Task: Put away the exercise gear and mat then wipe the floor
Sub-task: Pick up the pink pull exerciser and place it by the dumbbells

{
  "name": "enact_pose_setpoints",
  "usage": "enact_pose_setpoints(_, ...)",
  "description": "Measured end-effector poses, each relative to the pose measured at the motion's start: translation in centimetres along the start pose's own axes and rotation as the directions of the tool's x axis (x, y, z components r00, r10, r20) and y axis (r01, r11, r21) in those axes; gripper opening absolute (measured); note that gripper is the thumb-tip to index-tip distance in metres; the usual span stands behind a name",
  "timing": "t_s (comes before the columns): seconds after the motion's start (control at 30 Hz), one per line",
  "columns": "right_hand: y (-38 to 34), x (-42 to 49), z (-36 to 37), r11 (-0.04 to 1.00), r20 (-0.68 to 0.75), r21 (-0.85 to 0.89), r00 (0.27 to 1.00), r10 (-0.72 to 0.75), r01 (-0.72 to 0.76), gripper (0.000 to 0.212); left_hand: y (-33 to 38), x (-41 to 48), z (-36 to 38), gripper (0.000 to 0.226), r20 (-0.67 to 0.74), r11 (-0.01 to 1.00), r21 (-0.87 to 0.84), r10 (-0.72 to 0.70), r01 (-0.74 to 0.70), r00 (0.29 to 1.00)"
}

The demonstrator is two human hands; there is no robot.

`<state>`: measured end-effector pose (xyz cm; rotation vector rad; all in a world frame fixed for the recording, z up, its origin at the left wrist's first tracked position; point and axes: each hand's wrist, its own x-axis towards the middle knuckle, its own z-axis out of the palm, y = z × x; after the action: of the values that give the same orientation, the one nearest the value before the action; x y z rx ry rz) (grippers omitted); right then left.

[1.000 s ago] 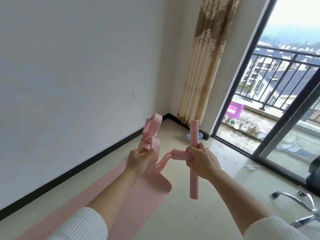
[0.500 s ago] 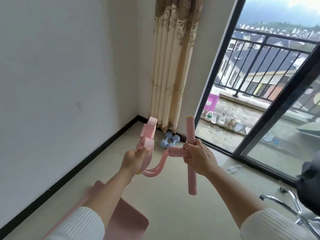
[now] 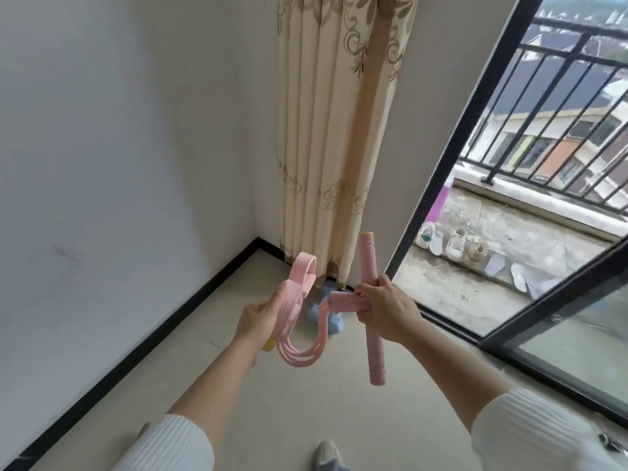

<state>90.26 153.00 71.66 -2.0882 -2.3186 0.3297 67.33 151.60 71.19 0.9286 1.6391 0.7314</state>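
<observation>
Together, we held the pink pedal puller (image 3: pixel 343 297) above the floor (image 3: pixel 306 419), left hand (image 3: pixel 258 317) gripping its bands (image 3: pixel 299 355), right hand (image 3: pixel 387 311) clasping its foam bar (image 3: pixel 373 351); setting it beside the blue dumbbells (image 3: pixel 334 319) seemed best.

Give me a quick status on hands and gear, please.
Left hand grips pink pedal puller, right hand its foam handle. Puller off the floor. Blue dumbbells ahead, under curtain.
</observation>
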Motion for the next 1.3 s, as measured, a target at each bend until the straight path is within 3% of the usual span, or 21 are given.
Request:
enact_pose_setpoints(0.3, 2.2, 16.8, -0.3, 1.0, 0.108, -0.003, 0.994, 0.025, -0.025, 0.035, 6.8, 15.3, 0.8, 0.037, 0.157, 0.995, 0.079, -0.078, 0.066, 0.985)
enact_pose_setpoints(0.53, 1.6, 27.6, 3.7, 0.966, 0.157, 0.057, 0.958, 0.239, -0.251, 0.035, 10.4, 31.1, 0.2, 0.017, 0.144, 0.98, 0.201, -0.031, 0.002, 0.989)
enact_pose_setpoints(0.67, -0.2, 32.2, 7.9, 0.838, 0.192, 0.159, 0.849, 0.493, -0.522, 0.032, 10.6, 41.2, -1.2, 0.012, 0.236, 0.938, 0.346, -0.096, 0.008, 0.967)
enact_pose_setpoints(0.77, -2.3, 34.5, 11.8, 0.734, 0.283, 0.178, 0.749, 0.599, -0.655, 0.024, 10.0, 47.4, -1.8, 0.007, 0.338, 0.908, 0.418, -0.136, -0.018, 0.931)
enact_pose_setpoints(0.93, -4.6, 38.8, 20.2, 0.656, 0.385, 0.162, 0.659, 0.646, -0.737, 0.021, 4.9, 57.5, -0.3, 0.028, 0.482, 0.861, 0.504, -0.212, -0.071, 0.85)
enact_pose_setpoints(1.1, -4.4, 44.0, 31.6, 0.654, 0.428, 0.166, 0.651, 0.627, -0.738, 0.019, -3.7, 65.9, 4.2, 0.039, 0.567, 0.858, 0.492, -0.186, -0.149, 0.803)
enact_pose_setpoints(1.3, -2.5, 49.0, 45.1, 0.616, 0.452, 0.205, 0.632, 0.63, -0.76, 0.025, -13.4, 75.0, 8.8, 0.022, 0.609, 0.836, 0.486, -0.112, -0.257, 0.785)
